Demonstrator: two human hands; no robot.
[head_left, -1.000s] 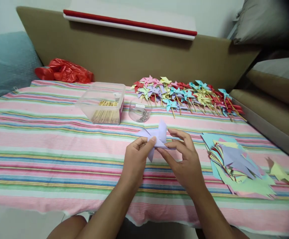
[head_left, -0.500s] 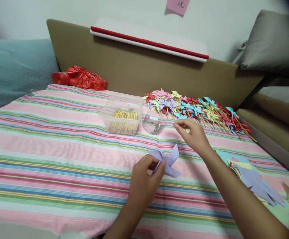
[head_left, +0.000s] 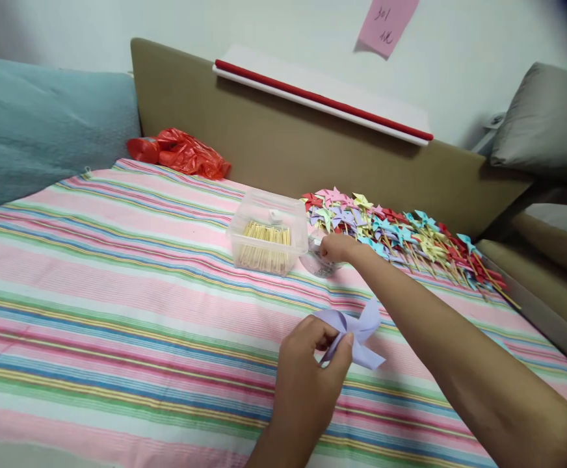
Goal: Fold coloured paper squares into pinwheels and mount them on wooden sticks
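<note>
A lavender paper pinwheel (head_left: 364, 331) with folded blades is pinched between the thumb and fingers of my left hand (head_left: 310, 370), above the striped cloth. My right hand (head_left: 339, 248) reaches down into a small clear round tub (head_left: 307, 265) of tiny metallic pieces. Its fingertips are hidden there, so whether they grip a piece cannot be seen. Just left of the tub stands a clear plastic box (head_left: 302, 224) with many short yellowish sticks (head_left: 266, 250) in it.
Finished pinwheels on sticks (head_left: 400, 234) lie in a pile at the back right. A red plastic bag (head_left: 190, 156) rests by the brown backboard (head_left: 274, 143). A blue cushion (head_left: 54, 130) is at the left, a grey cushion (head_left: 547, 123) at the right.
My right hand has moved left and down into the round tub. The view has shifted, and the stacked paper sheets at the right are now mostly behind my right arm. My left hand still holds the pinwheel.
</note>
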